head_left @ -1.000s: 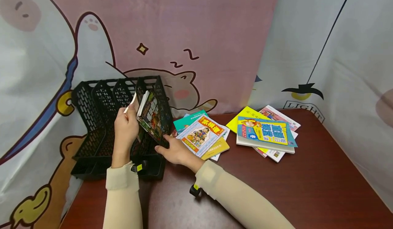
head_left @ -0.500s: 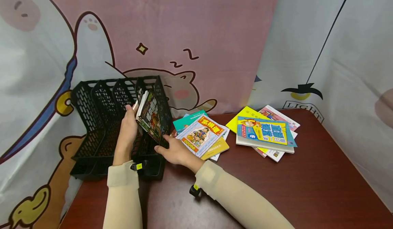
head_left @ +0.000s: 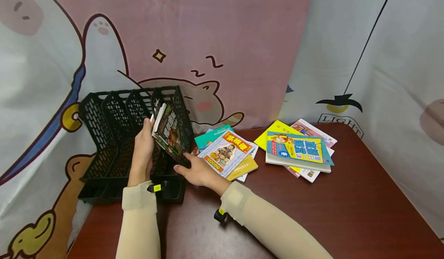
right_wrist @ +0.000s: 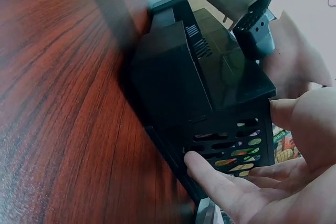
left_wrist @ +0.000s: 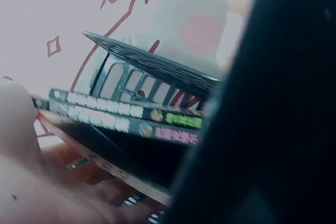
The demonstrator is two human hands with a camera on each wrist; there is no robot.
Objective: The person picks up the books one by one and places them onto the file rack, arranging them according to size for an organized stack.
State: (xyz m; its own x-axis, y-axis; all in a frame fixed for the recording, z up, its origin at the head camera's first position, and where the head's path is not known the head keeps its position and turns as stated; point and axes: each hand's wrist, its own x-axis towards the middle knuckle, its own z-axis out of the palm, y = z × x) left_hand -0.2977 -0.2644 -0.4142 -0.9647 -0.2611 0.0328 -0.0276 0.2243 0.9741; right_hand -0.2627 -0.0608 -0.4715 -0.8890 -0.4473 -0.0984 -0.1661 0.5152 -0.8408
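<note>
A black plastic magazine rack (head_left: 119, 135) with upright dividers stands at the table's left. Two dark-covered comic books (head_left: 170, 132) lean in its right-hand compartment, their black spines (left_wrist: 121, 116) showing in the left wrist view. My left hand (head_left: 142, 151) grips a thin book (left_wrist: 131, 182) just left of these comics, thumb on one side and fingers on the other; much of that book is hidden. My right hand (head_left: 199, 170) holds the rack's right side wall (right_wrist: 226, 140) low at the front, thumb at the edge and fingers against the outer slotted face.
A loose pile of books, topped by a light-blue-bordered one (head_left: 225, 153), lies just right of the rack. Farther right is a second pile with a blue and yellow book (head_left: 300, 147) on top. A printed cloth (head_left: 243, 51) hangs behind the brown table (head_left: 277, 212).
The thin book in my left hand has sunk lower beside the comics, and that hand's fingers and thumb have shifted. My right hand has stayed at the rack's side.
</note>
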